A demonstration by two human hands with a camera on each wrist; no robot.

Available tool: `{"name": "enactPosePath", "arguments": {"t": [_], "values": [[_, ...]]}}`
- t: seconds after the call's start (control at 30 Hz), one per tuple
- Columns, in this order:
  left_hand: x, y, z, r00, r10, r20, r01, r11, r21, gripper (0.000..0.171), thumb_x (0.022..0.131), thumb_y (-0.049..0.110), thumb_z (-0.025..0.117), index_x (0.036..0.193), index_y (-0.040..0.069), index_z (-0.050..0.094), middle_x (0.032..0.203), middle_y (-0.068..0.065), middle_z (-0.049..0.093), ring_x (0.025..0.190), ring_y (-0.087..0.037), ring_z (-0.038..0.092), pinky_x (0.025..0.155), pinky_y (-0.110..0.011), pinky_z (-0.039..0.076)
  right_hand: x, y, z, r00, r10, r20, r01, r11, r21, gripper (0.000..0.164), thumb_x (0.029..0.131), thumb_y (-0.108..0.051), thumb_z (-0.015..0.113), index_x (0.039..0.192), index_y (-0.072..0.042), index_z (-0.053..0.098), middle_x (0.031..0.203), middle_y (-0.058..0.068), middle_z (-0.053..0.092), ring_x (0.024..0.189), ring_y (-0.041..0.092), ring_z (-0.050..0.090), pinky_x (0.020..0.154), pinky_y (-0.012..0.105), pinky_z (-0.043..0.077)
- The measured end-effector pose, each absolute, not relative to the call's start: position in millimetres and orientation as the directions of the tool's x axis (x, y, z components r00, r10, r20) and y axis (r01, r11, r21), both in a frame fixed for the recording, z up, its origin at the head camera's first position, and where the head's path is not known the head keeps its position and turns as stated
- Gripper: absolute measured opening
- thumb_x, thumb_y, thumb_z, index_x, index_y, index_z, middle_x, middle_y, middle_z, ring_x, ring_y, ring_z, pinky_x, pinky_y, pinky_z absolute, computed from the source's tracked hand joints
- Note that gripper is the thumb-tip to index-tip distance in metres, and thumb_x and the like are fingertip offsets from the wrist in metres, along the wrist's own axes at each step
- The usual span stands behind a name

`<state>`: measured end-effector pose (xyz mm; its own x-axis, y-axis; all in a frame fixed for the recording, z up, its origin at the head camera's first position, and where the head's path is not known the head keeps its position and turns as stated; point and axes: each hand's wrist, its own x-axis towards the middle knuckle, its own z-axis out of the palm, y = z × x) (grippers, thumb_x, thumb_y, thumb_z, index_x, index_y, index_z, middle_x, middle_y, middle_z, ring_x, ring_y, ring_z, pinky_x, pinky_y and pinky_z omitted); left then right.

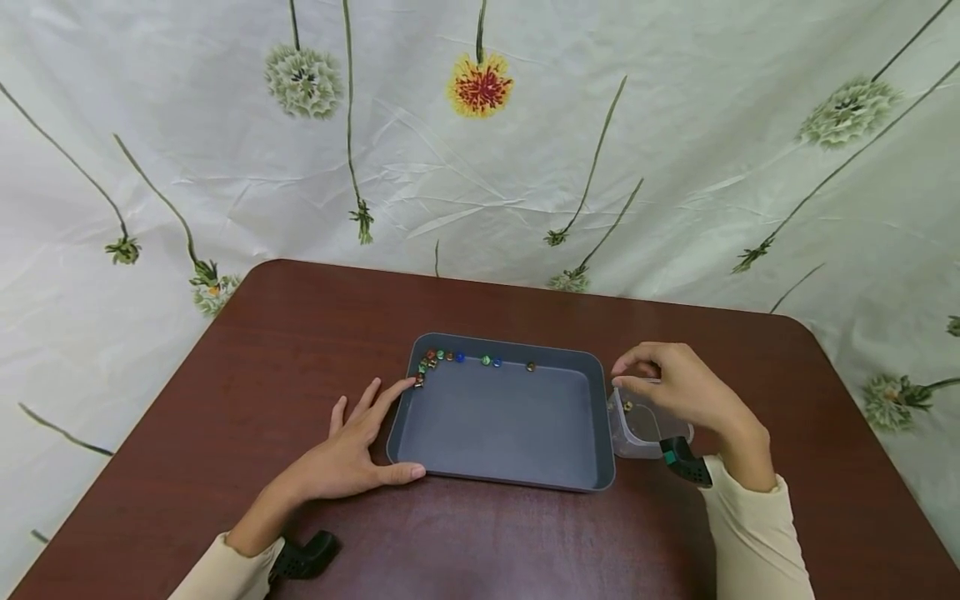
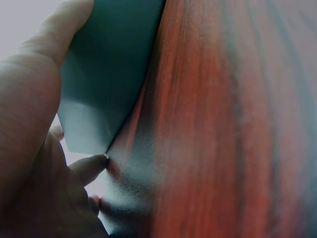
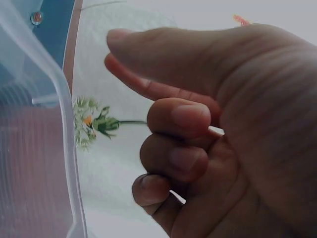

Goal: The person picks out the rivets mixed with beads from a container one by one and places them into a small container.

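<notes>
A white fabric backdrop [image 1: 480, 183], printed with long-stemmed dandelion heads and a yellow-and-red flower, fills the space behind a dark reddish-brown, wood-grained desk [image 1: 300, 317] with rounded far corners. Next in size is a shallow, blue-grey rectangular tray [image 1: 495, 425], lying flat on the desk between the person's two hands. Cream sleeves [image 1: 757, 542] cover the forearms down to the wrists.

The left hand [image 1: 348, 454] is spread at the tray's left side, its fingers released and nearly straight, grasping nothing; the thumb rests on the near left corner and the index fingertip reaches the left rim. The right hand [image 1: 682, 387] is over a clear, square plastic container [image 1: 633, 448] that stands just beside the tray's right wall. Its last three fingers are clenched toward the palm, thumb and index tips close together, with nothing visible between them.

A black wrist device [image 1: 306, 557] shows below the left hand, and a black-and-green wrist device [image 1: 686, 465] under the right wrist.

Smallest are the round glass marbles [image 1: 441, 355] in green, red, blue and amber: most cluster in the tray's far left corner, others sit apart along its far wall, and a single amber marble [image 1: 627, 406] is in the container.
</notes>
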<state>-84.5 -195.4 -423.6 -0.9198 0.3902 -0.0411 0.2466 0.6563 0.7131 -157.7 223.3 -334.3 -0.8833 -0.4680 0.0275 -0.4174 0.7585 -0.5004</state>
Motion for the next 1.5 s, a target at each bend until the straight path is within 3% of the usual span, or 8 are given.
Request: {"name": "enactPosePath", "arguments": {"t": [0.5,0.8,1.17,1.5], "values": [[-82.8,-196.1,-422.5,-0.919,0.391,-0.047,0.242,0.654,0.717,0.101,0.072,0.057,0.073,0.15,0.035,0.012,0.157,-0.001,0.015,0.146,-0.036,-0.004,0.104,-0.066,-0.012,-161.0,193.2,-332.9,-0.814,-0.572,0.1,-0.542,0.686,-0.486,0.008,0.084,-0.021,0.072,0.091,-0.019,0.069,0.065,-0.002,0.04,0.058,0.006,0.034,0.056,0.021,0.035],[-81.9,-196.2,-422.0,-0.921,0.386,-0.053,0.235,0.659,0.715,0.103,0.071,0.058,0.074,0.15,0.036,0.011,0.157,0.002,0.015,0.146,-0.034,-0.004,0.104,-0.065,-0.011,-163.9,168.7,-330.1,-0.789,-0.613,0.03,-0.559,0.697,-0.45,0.011,0.085,-0.024,0.071,0.094,-0.017,0.07,0.063,-0.005,0.038,0.056,0.006,0.033,0.057,0.021,0.036],[-82.5,-196.3,-421.6,-0.921,0.386,-0.056,0.232,0.657,0.717,0.109,0.071,0.056,0.074,0.151,0.035,0.003,0.157,0.003,0.012,0.146,-0.032,-0.004,0.105,-0.064,-0.012,-166.9,136.7,-332.7,-0.719,-0.695,-0.019,-0.624,0.658,-0.421,0.013,0.086,-0.025,0.068,0.097,-0.017,0.071,0.072,-0.007,0.047,0.063,0.007,0.037,0.055,0.021,0.031],[-84.9,-197.1,-424.1,-0.918,0.394,-0.053,0.243,0.661,0.71,0.109,0.072,0.057,0.073,0.151,0.033,0.002,0.158,0.001,0.012,0.146,-0.034,-0.005,0.104,-0.065,-0.013,-170.2,111.6,-334.1,-0.701,-0.712,-0.049,-0.631,0.651,-0.421,0.013,0.088,-0.024,0.067,0.097,-0.016,0.071,0.097,-0.005,0.064,0.079,0.015,0.057,0.071,0.025,0.046]]}}
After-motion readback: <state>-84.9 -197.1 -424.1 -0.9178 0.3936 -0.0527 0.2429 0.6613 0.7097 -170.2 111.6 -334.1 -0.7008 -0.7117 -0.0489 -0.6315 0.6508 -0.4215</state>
